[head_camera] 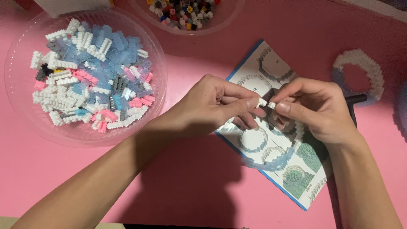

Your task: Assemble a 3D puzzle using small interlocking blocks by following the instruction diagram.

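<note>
My left hand [212, 106] pinches a tiny white brick [262, 102] between thumb and forefinger. My right hand [316, 108] pinches a second tiny white brick [271, 104], and the two pieces meet tip to tip above an instruction sheet [277, 146]. A curved chain of pale blue and white bricks [275, 159] hangs down from under my right hand and arcs over the sheet. Whether that chain joins the pieces at my fingertips is hidden by my fingers.
A clear plastic bowl [25, 114] at the left holds several white, blue, pink and grey bricks. A second bowl [224, 21] with mixed coloured bricks sits at the top. A built white brick ring [369, 68] and a black tool [356, 99] lie at the right on the pink table [195, 186].
</note>
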